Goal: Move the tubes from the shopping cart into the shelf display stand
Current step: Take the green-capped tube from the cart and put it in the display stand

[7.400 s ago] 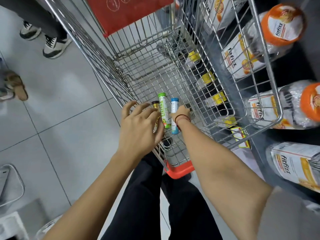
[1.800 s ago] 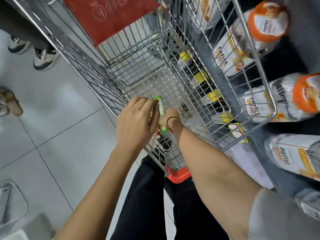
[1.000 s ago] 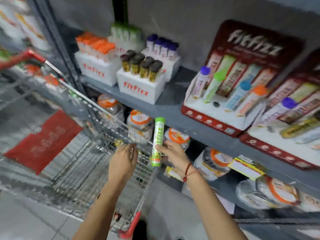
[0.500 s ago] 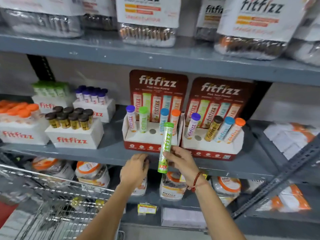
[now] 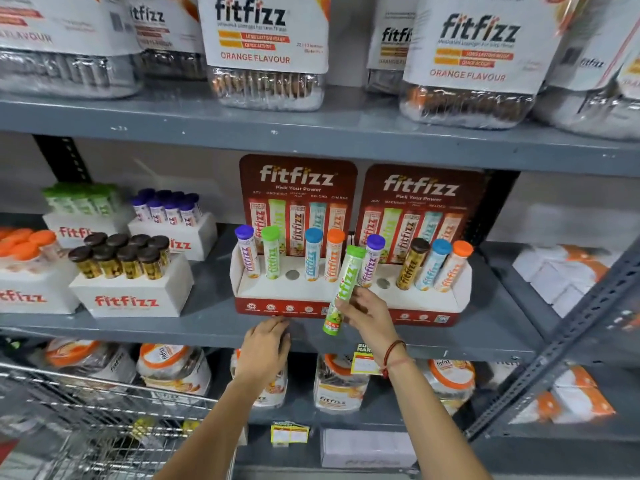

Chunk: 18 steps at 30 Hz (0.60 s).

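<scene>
My right hand (image 5: pixel 369 315) gripped the green tube (image 5: pixel 344 289), tilted toward one o'clock before the display stand (image 5: pixel 277 299); my left hand (image 5: pixel 265 351) hung empty, loosely curled.

Even bright light, blurred wide-angle edges

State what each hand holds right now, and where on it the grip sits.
The right hand grips the green-capped tube around its lower half, cap tilted up. The left hand holds nothing; it rests at the shelf edge.
</scene>
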Each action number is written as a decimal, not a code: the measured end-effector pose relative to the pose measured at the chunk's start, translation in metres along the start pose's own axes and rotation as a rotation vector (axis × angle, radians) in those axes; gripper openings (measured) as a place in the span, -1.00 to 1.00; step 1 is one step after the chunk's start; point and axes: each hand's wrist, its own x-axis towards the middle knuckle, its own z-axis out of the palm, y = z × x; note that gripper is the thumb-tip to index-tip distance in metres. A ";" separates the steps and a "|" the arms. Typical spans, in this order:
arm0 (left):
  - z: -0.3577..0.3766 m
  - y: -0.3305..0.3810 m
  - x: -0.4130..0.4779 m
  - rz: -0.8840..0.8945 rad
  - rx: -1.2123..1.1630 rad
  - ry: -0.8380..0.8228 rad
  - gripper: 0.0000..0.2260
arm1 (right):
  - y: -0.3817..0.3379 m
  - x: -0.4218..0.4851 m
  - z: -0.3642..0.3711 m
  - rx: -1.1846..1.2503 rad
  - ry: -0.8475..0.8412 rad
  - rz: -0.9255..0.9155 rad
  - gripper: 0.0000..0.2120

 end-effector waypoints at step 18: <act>0.021 0.020 0.002 0.127 0.041 0.041 -0.79 | 0.000 0.044 -0.067 -0.588 0.355 -0.226 -0.71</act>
